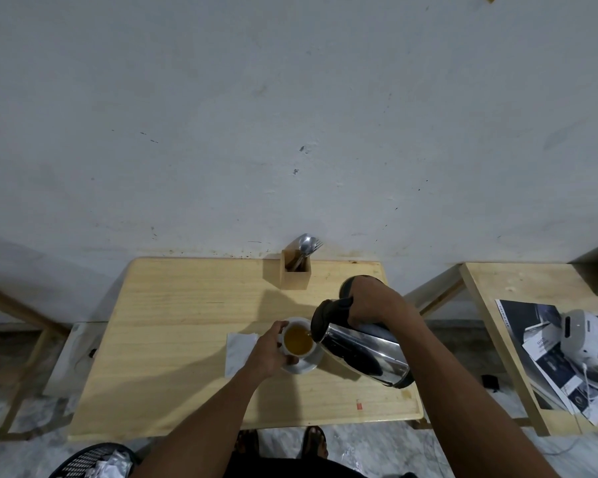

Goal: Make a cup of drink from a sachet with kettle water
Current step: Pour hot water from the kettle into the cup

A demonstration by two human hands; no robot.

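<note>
My left hand curls around the cup from nine o'clock, steadying it on its saucer on the table. At three o'clock of the cup, my right hand grips the tilted kettle by its handle, spout touching the rim.

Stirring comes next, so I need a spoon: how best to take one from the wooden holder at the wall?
Probably pinch a metal spoon by its bowl, from above: bowls stick out atop the square wooden holder, handles buried inside. Lift along their rightward lean, with the left hand, since the right hand holds the steel kettle.
</note>
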